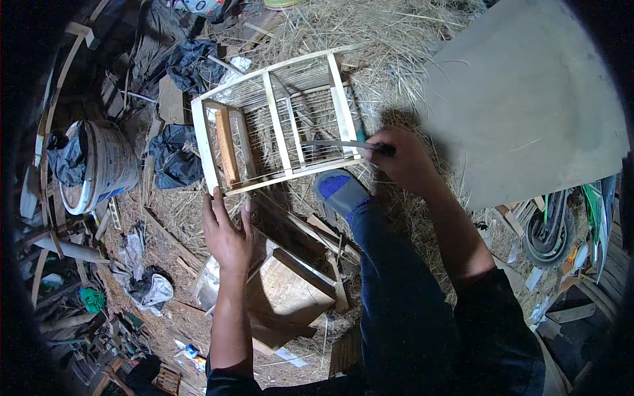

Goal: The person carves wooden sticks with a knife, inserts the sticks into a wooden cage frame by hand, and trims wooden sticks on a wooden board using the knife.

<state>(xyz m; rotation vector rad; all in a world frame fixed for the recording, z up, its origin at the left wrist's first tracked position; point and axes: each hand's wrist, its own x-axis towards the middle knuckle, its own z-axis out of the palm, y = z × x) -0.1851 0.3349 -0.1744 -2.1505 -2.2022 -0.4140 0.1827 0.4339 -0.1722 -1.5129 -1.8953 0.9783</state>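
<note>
A pale wooden cage (276,122) with slatted or barred sides lies on straw in front of me. My left hand (226,231) holds its near left corner, with fingers and thumb at the bottom rail. At the near right corner, my right hand (403,158) is closed round the dark handle of a long, narrow-bladed knife (330,143). The blade points left across the cage's rails; whether it touches the wood I cannot tell. A reddish-brown wooden block (226,146) is inside the cage's left end. My sandalled foot (342,191) is against or close to the near rail.
A large flat board (528,99) lies at the right, beside a wheel (549,231). Left stand a white bucket (109,165) and black plastic bags (175,155). Wooden boards (290,287) lie near my leg. Part of another person (142,376) shows at bottom left.
</note>
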